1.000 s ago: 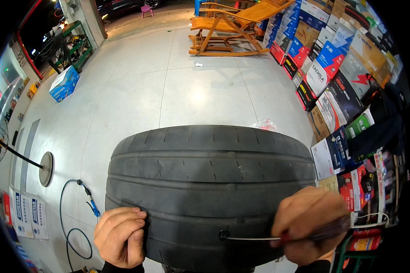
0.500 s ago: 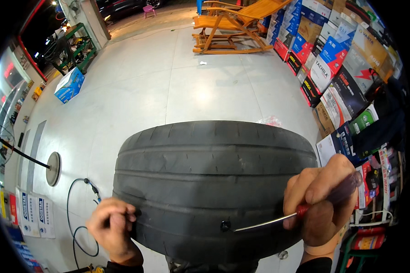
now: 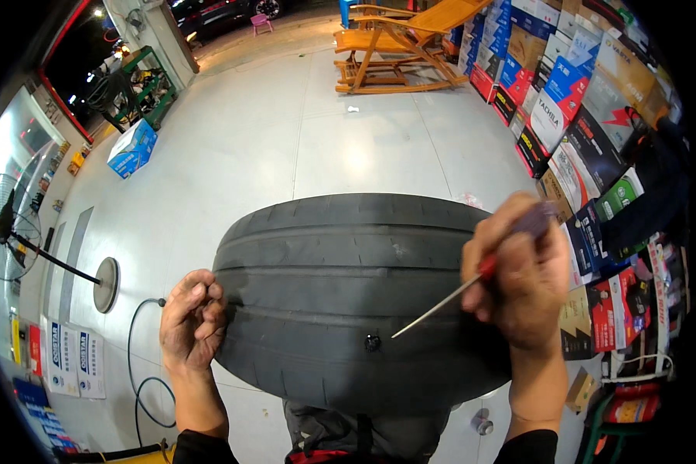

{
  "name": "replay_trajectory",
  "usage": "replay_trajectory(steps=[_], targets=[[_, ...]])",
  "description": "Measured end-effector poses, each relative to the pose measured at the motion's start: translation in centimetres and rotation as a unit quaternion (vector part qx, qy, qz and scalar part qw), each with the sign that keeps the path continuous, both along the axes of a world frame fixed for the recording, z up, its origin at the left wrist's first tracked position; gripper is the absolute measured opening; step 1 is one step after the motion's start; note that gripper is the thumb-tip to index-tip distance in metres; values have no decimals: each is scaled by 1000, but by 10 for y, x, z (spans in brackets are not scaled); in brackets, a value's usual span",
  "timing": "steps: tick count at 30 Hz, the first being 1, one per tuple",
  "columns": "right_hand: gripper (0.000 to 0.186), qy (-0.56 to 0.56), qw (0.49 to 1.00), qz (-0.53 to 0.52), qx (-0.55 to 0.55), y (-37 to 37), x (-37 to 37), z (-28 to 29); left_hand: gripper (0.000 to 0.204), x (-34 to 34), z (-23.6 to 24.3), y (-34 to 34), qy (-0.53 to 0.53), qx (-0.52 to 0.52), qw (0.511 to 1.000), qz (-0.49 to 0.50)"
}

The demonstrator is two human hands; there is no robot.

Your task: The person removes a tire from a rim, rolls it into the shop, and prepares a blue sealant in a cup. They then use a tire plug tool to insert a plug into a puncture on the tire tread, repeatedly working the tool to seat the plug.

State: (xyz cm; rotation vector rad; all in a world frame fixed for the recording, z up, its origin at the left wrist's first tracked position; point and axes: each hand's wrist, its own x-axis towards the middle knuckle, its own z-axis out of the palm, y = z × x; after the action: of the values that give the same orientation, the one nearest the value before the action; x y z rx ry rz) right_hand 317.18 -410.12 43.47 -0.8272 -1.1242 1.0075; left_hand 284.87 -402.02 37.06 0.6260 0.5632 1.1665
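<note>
A worn black tyre (image 3: 340,309) stands on its tread in front of me. On its near tread is a small round spot of glossy black stuff (image 3: 373,342). My right hand (image 3: 518,271) is closed round the red and dark translucent handle of a screwdriver (image 3: 433,311) with a thin metal shaft. Its tip points left, just right of the glossy spot and apart from it. My left hand (image 3: 193,321) is beside the tyre's left edge, fingers curled in and nothing visible in them. Whether its knuckles touch the rubber I cannot tell.
Stacked boxes (image 3: 580,155) line the right side. A wooden rocking chair (image 3: 398,46) stands at the far end. At left are a standing fan (image 3: 107,284), a dark hose (image 3: 135,363) and a blue box (image 3: 134,147). A small metal can-like object (image 3: 482,423) lies at lower right.
The screwdriver's tip has lifted off from beside the glossy spot, and my right hand has moved up and left. My left hand has risen and turned. The tyre has shifted slightly in view.
</note>
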Motion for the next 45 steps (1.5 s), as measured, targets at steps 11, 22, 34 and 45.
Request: replay_trajectory(steps=[11, 22, 34, 45], targets=[[25, -100, 983, 98, -116, 21, -3, -12, 24, 19, -6, 2, 28, 140, 987, 75], [27, -104, 984, 83, -121, 18, -10, -13, 18, 8, -12, 1, 2, 136, 986, 92], [29, -132, 988, 18, -72, 16, -22, -14, 23, 7, -11, 1, 12, 122, 987, 105], [15, -155, 979, -15, 134, -9, -33, -17, 28, 5, -19, -8, 98, 214, 967, 92]])
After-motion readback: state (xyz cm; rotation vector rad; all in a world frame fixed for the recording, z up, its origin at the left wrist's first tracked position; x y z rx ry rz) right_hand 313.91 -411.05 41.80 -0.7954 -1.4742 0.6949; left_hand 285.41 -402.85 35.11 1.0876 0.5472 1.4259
